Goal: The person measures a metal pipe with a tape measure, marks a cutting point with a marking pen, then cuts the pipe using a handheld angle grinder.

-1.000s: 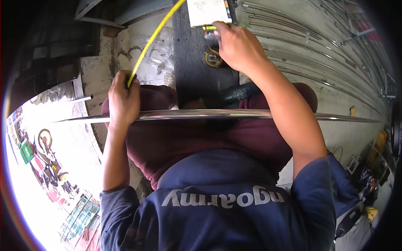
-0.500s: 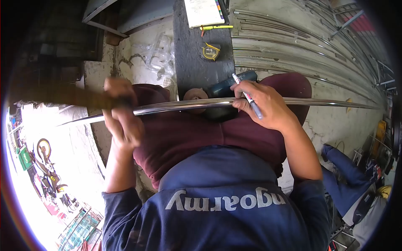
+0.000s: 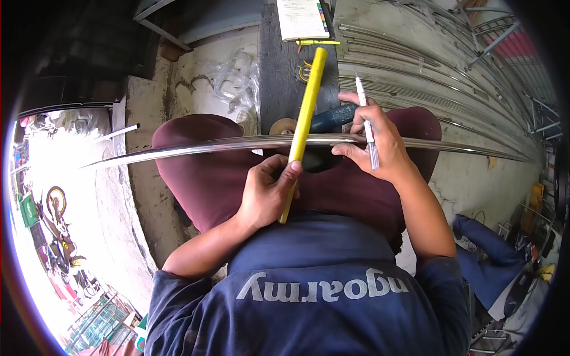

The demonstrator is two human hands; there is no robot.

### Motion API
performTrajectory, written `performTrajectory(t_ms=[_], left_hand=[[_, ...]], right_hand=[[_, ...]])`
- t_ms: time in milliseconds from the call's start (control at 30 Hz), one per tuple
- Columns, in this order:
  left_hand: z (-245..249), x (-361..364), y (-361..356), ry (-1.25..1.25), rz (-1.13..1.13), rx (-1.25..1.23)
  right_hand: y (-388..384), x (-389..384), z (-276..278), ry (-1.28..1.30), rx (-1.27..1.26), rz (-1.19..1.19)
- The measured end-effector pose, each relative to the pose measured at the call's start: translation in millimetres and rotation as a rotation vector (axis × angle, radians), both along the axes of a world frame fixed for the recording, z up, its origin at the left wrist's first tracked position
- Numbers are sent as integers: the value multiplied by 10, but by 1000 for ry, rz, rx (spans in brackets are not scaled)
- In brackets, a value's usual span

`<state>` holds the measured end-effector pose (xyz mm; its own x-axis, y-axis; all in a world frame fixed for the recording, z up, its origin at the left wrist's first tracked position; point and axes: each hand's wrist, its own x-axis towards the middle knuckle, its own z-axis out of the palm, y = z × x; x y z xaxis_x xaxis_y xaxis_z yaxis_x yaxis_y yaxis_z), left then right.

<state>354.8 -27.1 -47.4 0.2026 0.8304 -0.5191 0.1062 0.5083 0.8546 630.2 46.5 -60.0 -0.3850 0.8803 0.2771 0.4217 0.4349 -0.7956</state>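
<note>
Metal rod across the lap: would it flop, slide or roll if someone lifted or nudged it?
The metal rod looks thin and very long, so its ends would probably sag if lifted mid-span. Its polished surface seems slippery, and it may roll off the lap; the right hand touches it.

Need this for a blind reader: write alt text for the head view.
A seated person's left hand holds a yellow strip across a long shiny metal rod lying over their lap, while the right hand, gripping a white marker, touches the rod beside it. A dark plank with a notebook lies ahead.
</note>
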Motion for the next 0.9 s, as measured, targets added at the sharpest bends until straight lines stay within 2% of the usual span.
performTrajectory(t_ms=[100,133,267,367,467,567,733,833,900], left_hand=[[-86,64,-28,-9,-21,4],[-104,80,-44,-20,2,9],[-223,148,-80,-48,75,50],[-221,114,-18,-58,41,43],[-219,101,-33,-84,62,38],[-277,116,-73,-142,110,57],[-284,102,-57,-200,106,40],[-333,106,-71,-225,101,54],[-412,87,-79,-223,63,64]], right_hand=[[-27,-47,35,-34,69,84],[-78,-52,118,-100,1,126],[-17,-134,146,-228,-8,260],[-25,-136,-8,-296,118,240],[-63,-179,109,-221,101,162],[-105,-154,-35,-56,160,99],[-70,-289,178,-330,317,249],[-35,-335,178,-265,195,276],[-65,-298,142,-359,110,260]])
